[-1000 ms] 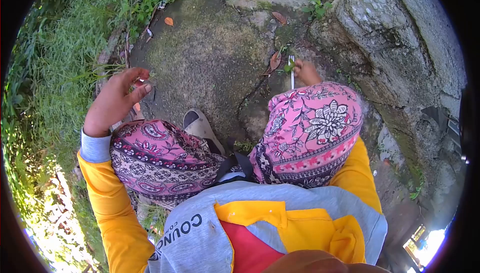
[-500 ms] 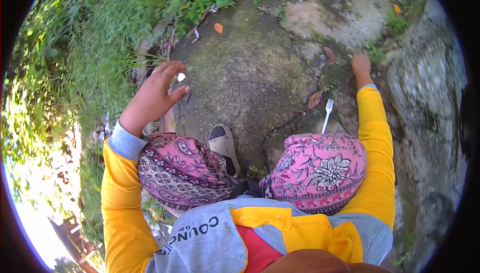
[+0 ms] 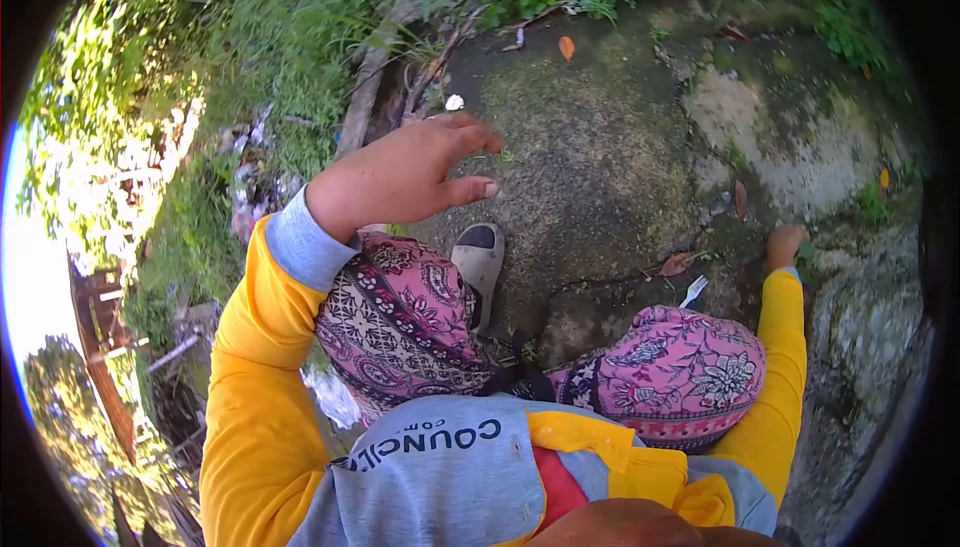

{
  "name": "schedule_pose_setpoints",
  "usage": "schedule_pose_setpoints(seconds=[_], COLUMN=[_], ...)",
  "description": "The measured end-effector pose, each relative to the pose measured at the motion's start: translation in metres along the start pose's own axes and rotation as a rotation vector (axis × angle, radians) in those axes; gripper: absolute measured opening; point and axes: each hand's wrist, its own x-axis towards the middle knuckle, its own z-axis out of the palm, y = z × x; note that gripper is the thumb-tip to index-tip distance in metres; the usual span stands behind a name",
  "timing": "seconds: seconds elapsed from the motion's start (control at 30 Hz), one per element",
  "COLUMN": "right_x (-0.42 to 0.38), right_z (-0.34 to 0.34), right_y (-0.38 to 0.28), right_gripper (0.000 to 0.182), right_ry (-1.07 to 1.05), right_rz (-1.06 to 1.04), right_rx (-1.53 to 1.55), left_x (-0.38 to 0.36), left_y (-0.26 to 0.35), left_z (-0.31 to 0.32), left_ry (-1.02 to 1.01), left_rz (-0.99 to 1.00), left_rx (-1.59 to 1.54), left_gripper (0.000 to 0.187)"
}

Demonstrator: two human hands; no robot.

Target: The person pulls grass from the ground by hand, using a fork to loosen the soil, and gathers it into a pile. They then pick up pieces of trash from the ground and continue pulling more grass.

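Observation:
My left hand (image 3: pixel 412 169) hovers above the stone slab (image 3: pixel 590 167), thumb and fingers apart, with nothing visible between them. Just beyond its fingers lies a small white scrap (image 3: pixel 455 103). My right hand (image 3: pixel 787 245) reaches down to the ground at the slab's right side, fingers curled under and largely hidden. Small green leaves (image 3: pixel 806 250) show right beside it, and I cannot make out what it grips. A white plastic fork (image 3: pixel 694 291) lies near my right knee, partly hidden by the patterned pink trousers (image 3: pixel 700 372).
Grass and weeds (image 3: pixel 290 57) border the slab on the left and top. A rough grey rock face (image 3: pixel 860 337) rises at the right. Dry leaves, one orange (image 3: pixel 567 48), lie on the stone. My sandalled foot (image 3: pixel 480 262) stands on the slab.
The view has shifted, so the slab, fork and leaves sit further right and lower. My left hand has moved right over the slab, still open. The right hand stays low by the ground.

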Motion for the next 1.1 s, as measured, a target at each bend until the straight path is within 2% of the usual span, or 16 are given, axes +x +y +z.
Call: schedule_pose_setpoints(seconds=[0.07, 0.13, 0.2, 0.3, 0.37, 0.43, 0.5, 0.53, 0.57, 0.67, 0.7, 0.77, 0.83, 0.9, 1.0, 1.1], right_x=[-0.022, -0.005, 0.004, 0.032, 0.026, -0.030, -0.052, -0.047, -0.040, -0.073, -0.088, -0.111, -0.108, -0.095, -0.057, 0.049], right_z=[-0.036, 0.001, -0.006, 0.024, 0.000, -0.063, -0.103, -0.096, -0.087, -0.117, -0.111, -0.111, -0.125, -0.162, -0.257, -0.377], right_y=[0.011, 0.007, 0.001, 0.000, 0.001, -0.006, -0.019, -0.035, -0.048, -0.044, -0.030, 0.010, 0.068, 0.121, 0.150, 0.075], right_gripper=[0.020, 0.019, 0.024, 0.024, 0.025, 0.025, 0.028, 0.029, 0.031, 0.026, 0.026, 0.025, 0.025, 0.025, 0.026, 0.030], right_ry=[-0.056, 0.034, -0.119, 0.025, 0.085, 0.164, 0.198, 0.221, 0.247, 0.118, 0.050, -0.112, -0.223, -0.254, -0.030, 0.537], right_rz=[-0.128, -0.055, -0.144, -0.164, -0.200, -0.136, -0.225, -0.357, -0.498, -0.939, -0.994, -1.002, -0.878, -0.662, -0.450, -0.558], right_rx=[-0.172, -0.041, 0.022, 0.220, 0.391, 0.604, 0.745, 0.758, 0.758, 0.566, 0.508, 0.383, 0.228, 0.081, -0.027, 0.032], left_x=[-0.021, -0.050, -0.046, -0.072, -0.081, -0.090, -0.094, -0.097, -0.098, -0.117, -0.128, -0.151, -0.185, -0.227, -0.278, -0.304], left_y=[-0.001, 0.002, -0.011, -0.012, -0.021, -0.025, -0.029, -0.030, -0.031, -0.027, -0.030, -0.052, -0.077, -0.084, -0.094, -0.070], left_z=[0.007, 0.014, 0.011, 0.002, -0.002, 0.014, 0.006, 0.005, 0.005, 0.013, 0.021, 0.055, 0.099, 0.152, 0.228, 0.289], left_ry=[0.036, 0.067, 0.026, 0.075, 0.085, 0.132, 0.150, 0.210, 0.276, 0.575, 0.689, 0.948, 1.034, 1.028, 0.869, 0.752], left_rz=[0.004, -0.025, -0.096, -0.196, -0.227, -0.198, -0.236, -0.193, -0.158, -0.092, -0.110, -0.225, -0.510, -0.705, -0.902, -0.984], left_rx=[0.018, 0.021, -0.017, 0.007, 0.003, 0.028, -0.011, -0.014, -0.025, -0.133, -0.122, -0.124, -0.182, -0.185, -0.337, -0.360], left_gripper=[0.039, 0.039, 0.039, 0.038, 0.036, 0.035, 0.035, 0.035, 0.036, 0.036, 0.036, 0.034, 0.033, 0.032, 0.031, 0.033])
